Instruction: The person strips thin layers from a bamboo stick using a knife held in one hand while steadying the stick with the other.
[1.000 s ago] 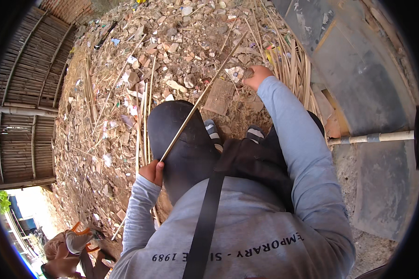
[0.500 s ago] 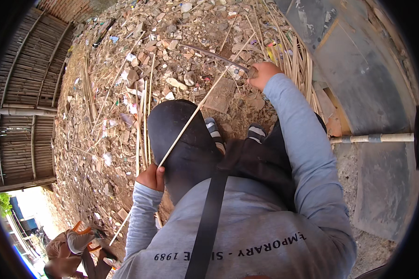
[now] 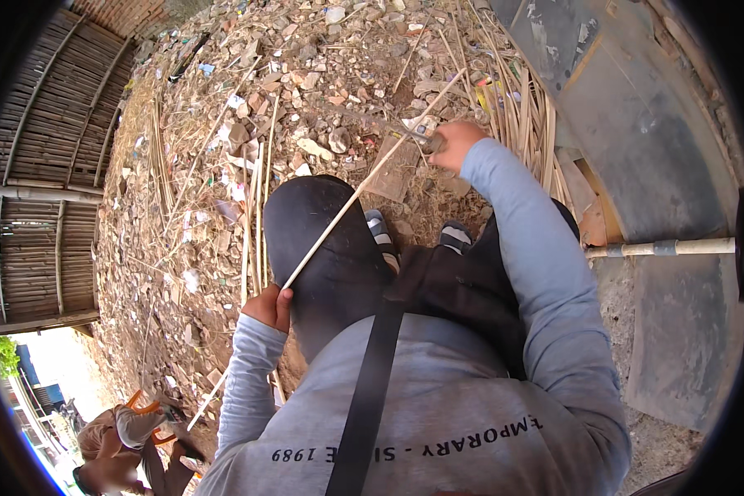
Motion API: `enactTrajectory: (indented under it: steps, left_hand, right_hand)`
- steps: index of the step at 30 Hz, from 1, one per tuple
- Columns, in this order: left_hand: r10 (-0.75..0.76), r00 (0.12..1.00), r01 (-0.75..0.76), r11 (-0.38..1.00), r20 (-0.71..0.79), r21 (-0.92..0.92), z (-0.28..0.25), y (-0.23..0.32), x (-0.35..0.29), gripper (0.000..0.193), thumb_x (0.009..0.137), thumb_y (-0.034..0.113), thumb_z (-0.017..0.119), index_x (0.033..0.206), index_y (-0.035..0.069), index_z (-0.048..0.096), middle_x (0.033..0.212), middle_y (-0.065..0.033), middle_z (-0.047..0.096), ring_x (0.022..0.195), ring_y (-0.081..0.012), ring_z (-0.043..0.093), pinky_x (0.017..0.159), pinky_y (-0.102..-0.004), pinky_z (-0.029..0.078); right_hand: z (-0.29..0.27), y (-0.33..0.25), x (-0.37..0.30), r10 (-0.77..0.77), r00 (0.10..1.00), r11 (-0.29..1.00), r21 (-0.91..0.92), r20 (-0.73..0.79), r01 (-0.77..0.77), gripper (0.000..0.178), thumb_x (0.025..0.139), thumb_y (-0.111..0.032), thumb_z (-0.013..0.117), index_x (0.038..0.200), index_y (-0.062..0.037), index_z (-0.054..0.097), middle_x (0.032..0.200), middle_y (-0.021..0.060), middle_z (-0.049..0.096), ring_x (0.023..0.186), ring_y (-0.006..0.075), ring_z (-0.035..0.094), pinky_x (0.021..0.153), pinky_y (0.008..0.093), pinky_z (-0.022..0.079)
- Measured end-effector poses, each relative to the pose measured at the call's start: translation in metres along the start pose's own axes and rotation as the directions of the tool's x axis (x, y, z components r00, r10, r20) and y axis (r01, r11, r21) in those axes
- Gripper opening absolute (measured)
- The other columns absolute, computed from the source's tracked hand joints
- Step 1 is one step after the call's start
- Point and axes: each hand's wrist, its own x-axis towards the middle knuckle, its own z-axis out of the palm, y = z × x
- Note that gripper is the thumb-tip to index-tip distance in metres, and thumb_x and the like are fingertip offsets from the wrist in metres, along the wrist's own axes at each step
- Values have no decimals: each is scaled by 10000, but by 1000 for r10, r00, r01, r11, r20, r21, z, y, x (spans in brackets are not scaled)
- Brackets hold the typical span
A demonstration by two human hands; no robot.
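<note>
My left hand (image 3: 266,307) is closed around a long, thin, pale bamboo strip (image 3: 339,217). The strip slants over my left thigh, up and away to the right; a pale end also shows behind my left wrist. Beyond my knees, my right hand (image 3: 456,145) grips the handle of a long knife (image 3: 393,126). Its blade points left, smeared by motion, and crosses the strip toward the strip's far end. Whether the edge touches the strip I cannot tell.
Stony ground (image 3: 207,248) with litter surrounds my feet. Split bamboo strips (image 3: 525,124) lie piled at the far right, beside dark sheets (image 3: 670,165). More strips (image 3: 255,215) lie left of my knee. Bamboo walls (image 3: 45,107) stand left; another person (image 3: 128,438) sits lower left.
The knife and my right hand have shifted slightly left and nearer me, and the blade is now blurred. The strip's far end has moved a little right. My left hand stays nearly in place.
</note>
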Motion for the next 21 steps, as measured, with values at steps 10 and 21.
enactTrajectory:
  steps: [10,21]
  left_hand:
    - [-18,999,17,999,-47,-31,8,6,0,433,937,374,514,703,11,483,555,-224,499,547,-444,521,494,-467,397]
    - [-5,1000,6,997,5,-79,11,-2,3,427,955,371,473,731,7,488,556,-217,496,554,-427,532,514,-456,407]
  right_hand:
    - [31,19,9,-12,1000,998,60,6,11,400,695,-323,723,984,-55,651,844,165,663,832,325,643,762,404,498]
    - [22,27,11,47,999,978,206,-1,-45,487,673,-331,744,1079,-84,639,929,164,664,884,318,640,781,404,495]
